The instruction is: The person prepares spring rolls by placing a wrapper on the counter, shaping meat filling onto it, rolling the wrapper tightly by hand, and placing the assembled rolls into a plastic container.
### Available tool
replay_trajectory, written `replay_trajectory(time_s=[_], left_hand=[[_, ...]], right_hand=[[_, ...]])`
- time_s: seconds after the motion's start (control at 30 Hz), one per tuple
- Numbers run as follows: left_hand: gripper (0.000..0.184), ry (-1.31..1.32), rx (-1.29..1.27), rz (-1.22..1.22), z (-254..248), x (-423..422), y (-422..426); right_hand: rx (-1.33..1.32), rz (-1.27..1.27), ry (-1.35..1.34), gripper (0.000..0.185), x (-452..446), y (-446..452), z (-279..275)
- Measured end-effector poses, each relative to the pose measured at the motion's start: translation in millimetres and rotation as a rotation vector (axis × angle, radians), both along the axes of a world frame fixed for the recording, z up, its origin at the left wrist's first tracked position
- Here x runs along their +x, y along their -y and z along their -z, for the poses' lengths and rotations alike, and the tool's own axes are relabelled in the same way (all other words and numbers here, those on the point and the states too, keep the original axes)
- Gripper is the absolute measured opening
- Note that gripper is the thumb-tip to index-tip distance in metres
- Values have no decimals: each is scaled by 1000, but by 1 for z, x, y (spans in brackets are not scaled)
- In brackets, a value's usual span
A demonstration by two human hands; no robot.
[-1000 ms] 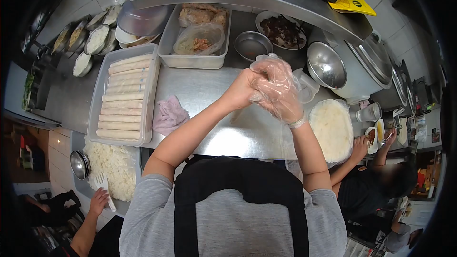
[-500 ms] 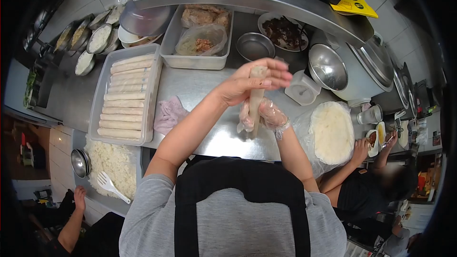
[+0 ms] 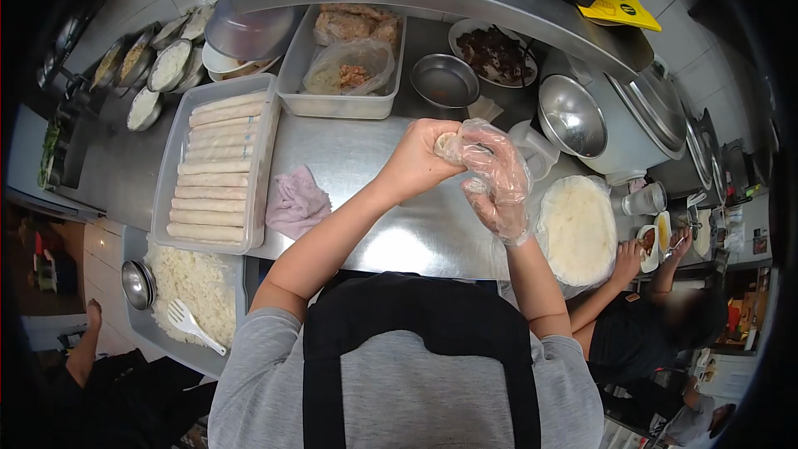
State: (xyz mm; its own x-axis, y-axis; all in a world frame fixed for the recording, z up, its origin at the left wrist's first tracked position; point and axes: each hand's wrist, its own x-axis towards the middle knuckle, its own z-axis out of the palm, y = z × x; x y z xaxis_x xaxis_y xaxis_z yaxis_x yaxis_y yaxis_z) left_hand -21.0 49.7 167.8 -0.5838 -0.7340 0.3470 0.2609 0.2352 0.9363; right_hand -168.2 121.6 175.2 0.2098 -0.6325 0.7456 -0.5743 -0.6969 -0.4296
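My bare left hand (image 3: 420,162) is closed in a fist around a pale wrapped roll (image 3: 447,146), held above the steel counter. Only the roll's upper end shows; the rest is hidden in the fist. My right hand (image 3: 505,168), in a clear plastic glove, curves in a C shape beside it. Its fingertips reach the roll's end, while the thumb stands apart lower down. To the left, a clear plastic bin (image 3: 264,168) holds several similar pale rolls in rows.
A pink cloth (image 3: 298,202) lies on the counter (image 3: 374,233). Behind are a food tub (image 3: 337,106), metal bowls (image 3: 445,81) and a white scale (image 3: 532,145). Flat pale wrappers (image 3: 578,229) lie at right, beside a co-worker's hand (image 3: 629,260). Rice (image 3: 191,283) fills a tray at lower left.
My left fingers have gone from stretched out to wrapped around the roll. My gloved right hand has risen from the roll's lower part to its upper end, moving right.
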Motion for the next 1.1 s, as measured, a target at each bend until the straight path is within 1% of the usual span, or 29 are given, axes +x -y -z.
replay_trajectory(time_s=[0.03, 0.07, 0.1, 0.13, 0.17, 0.2, 0.23, 0.27, 0.3, 0.33, 0.37, 0.4, 0.43, 0.5, 0.53, 0.6, 0.63, 0.7, 0.73, 0.8, 0.83, 0.9, 0.93, 1.0, 1.03, 1.1], left_hand=[[17, -1, 1, -2, 2, 1, 0], [16, 54, 1, 7, 6, 2, 1], [15, 108, 1, 16, 9, 2, 1], [15, 108, 1, 18, 11, 1, 0], [15, 125, -94, 6, 12, 1, 0], [14, 140, -191, -7, 12, 1, -1], [14, 139, -194, -10, 11, 2, -2], [12, 112, -68, 3, 7, 3, -3], [9, 85, 59, 15, 4, 5, -4], [9, 82, 57, 8, 1, 6, -3], [7, 41, 110, 44, -2, 7, -3], [6, -1, 163, 83, -2, 8, -3], [6, -2, 165, 81, -2, 8, -4], [3, 14, 186, 112, 2, 6, -4], [3, 16, 186, 118, 4, 5, -3], [3, 42, 108, 168, 8, 3, -1], [3, 43, 109, 169, 9, 2, -2], [3, -31, -13, 129, 5, -1, -4], [3, -30, -13, 129, 3, 1, -5], [4, 86, 81, 160, -2, 5, -4], [4, 87, 77, 158, -1, 5, -3], [7, 4, -48, 171, 2, 5, 0], [7, 5, -46, 169, 4, 7, 1], [9, 61, 124, 205, 1, 9, -1], [9, 62, 127, 211, 7, 5, -1], [12, -132, 189, 228, 13, -1, -4]], right_hand=[[-15, 26, -70, 31, 1, 1, -6], [-31, 53, -141, 28, 3, 2, -12], [-31, 54, -142, 28, 5, 4, -16], [-50, 80, -213, 27, 7, 7, -19], [-69, 106, -283, 26, 8, 9, -20], [-71, 107, -284, 26, 7, 9, -20], [-7, 71, -238, 28, 5, 11, -19], [56, 31, -192, 30, 4, 13, -18], [53, 24, -194, 30, 4, 14, -11], [95, -75, 136, 35, 4, 14, -1], [141, -176, 464, 40, 4, 12, 3], [153, -181, 395, 50, 2, 11, 5], [156, -182, 394, 50, 0, 10, 4], [134, -136, 200, 43, -2, 8, -2], [134, -131, 201, 43, -4, 9, -3], [114, -117, 15, 36, -7, 12, -5], [115, -117, 16, 36, -6, 12, -9], [64, -83, -181, 32, -4, 13, -17], [63, -83, -180, 32, -5, 14, -17], [180, -144, -72, 32, -7, 17, -18], [176, -146, -73, 32, -6, 19, -16], [234, -281, 233, 37, -4, 19, -12], [236, -283, 235, 37, -1, 19, -11], [201, -159, 80, 50, 5, 16, -9], [203, -152, 81, 50, 3, 15, -12], [146, -33, -308, 67, -1, 17, -19]])
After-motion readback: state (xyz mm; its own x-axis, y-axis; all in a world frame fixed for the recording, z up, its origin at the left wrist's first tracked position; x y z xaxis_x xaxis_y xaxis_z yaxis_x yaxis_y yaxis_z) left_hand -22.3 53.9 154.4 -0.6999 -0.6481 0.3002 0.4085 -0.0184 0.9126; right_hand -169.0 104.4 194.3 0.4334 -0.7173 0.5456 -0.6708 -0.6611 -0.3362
